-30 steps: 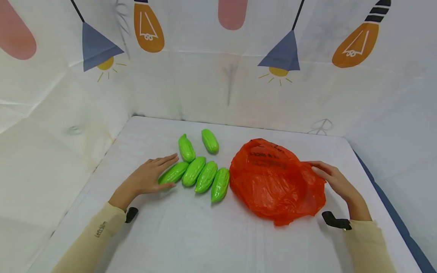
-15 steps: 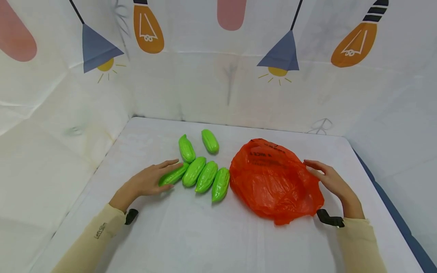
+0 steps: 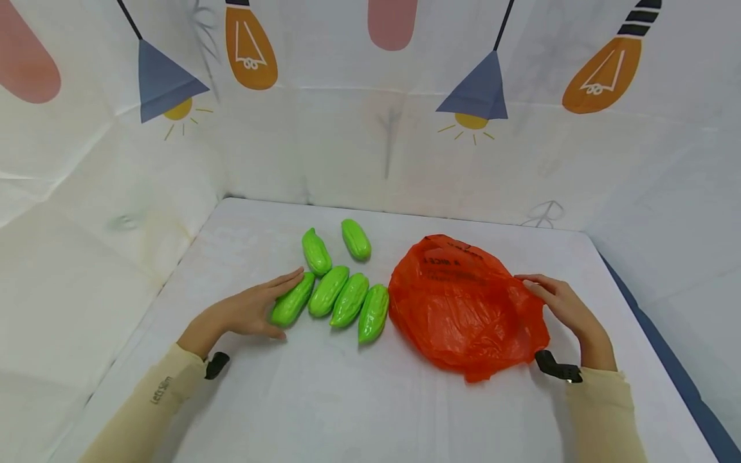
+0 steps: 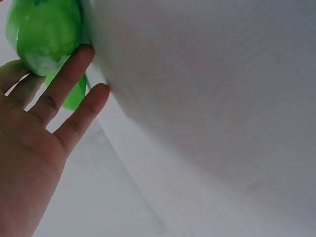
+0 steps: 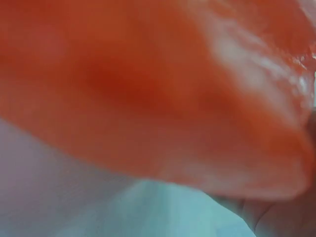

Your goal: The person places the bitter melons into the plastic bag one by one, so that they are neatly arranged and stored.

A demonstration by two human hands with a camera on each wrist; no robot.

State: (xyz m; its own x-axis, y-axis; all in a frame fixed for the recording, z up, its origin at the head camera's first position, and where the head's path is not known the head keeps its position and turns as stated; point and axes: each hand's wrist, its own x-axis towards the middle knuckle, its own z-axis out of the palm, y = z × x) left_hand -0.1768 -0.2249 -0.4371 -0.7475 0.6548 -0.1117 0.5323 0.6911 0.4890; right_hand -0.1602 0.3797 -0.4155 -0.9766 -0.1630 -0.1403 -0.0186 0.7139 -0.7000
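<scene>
My left hand (image 3: pixel 246 314) lies against the leftmost glossy green cucumber-like vegetable (image 3: pixel 291 301), fingers extended along its far left side and thumb spread toward the near side. In the left wrist view, the straight fingers touch a green vegetable (image 4: pixel 47 37). Three similar vegetables, including the middle one (image 3: pixel 350 301), lie in a slanted row to its right. A crumpled red plastic bag (image 3: pixel 463 308) sits right of that row. At the bag's right edge rests my right hand (image 3: pixel 570 314), fingers loosely bent. In the right wrist view, the red bag (image 5: pixel 123 98) hides most of that hand.
Behind the row lie two more green vegetables, one nearer the left (image 3: pixel 316 252) and one farther back (image 3: pixel 356 240). All stand on a white table (image 3: pixel 324 399) enclosed by white printed sheets (image 3: pixel 347 148) at the back and sides.
The leftmost vegetable has turned more upright and shifted slightly nearer me, with my left hand beside it. My left thumb has drawn back. My right hand has moved slightly left at the bag.
</scene>
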